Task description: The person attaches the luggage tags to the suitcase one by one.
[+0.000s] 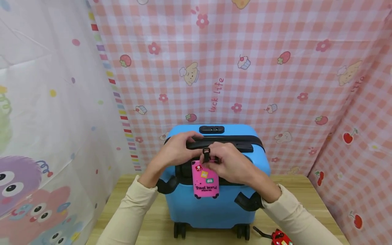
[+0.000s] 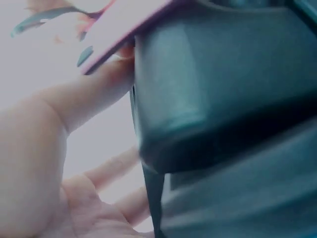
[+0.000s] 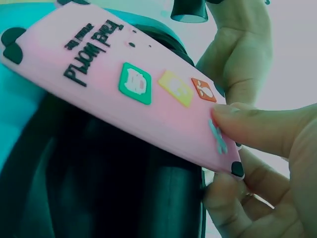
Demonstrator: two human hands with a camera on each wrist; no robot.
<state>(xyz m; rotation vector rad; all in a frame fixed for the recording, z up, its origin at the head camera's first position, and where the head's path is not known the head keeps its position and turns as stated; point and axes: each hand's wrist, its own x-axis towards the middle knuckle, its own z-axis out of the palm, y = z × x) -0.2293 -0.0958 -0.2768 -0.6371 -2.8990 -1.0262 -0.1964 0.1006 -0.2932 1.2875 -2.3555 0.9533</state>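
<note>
A blue suitcase (image 1: 211, 211) stands upright with a black carry handle (image 1: 242, 148) along its upper part. Hanging in front of it is a pink luggage tag (image 1: 206, 183), with raised stickers and the words "Travel World". My right hand (image 1: 231, 163) pinches the tag's strap end between thumb and fingers; the right wrist view shows the thumb on the tag's face. The black strap buckle (image 1: 206, 153) shows at these fingertips. My left hand (image 1: 180, 149) reaches round the handle, thumb in front beside the strap, its fingers partly hidden behind in the left wrist view.
A red luggage tag (image 1: 280, 237) with a black strap lies on the wooden table (image 1: 137, 200) at the lower right. A combination lock (image 1: 211, 129) sits on the suitcase top. Behind hangs a pink checked curtain (image 1: 232, 44), and a white patterned one (image 1: 61, 102) is on the left.
</note>
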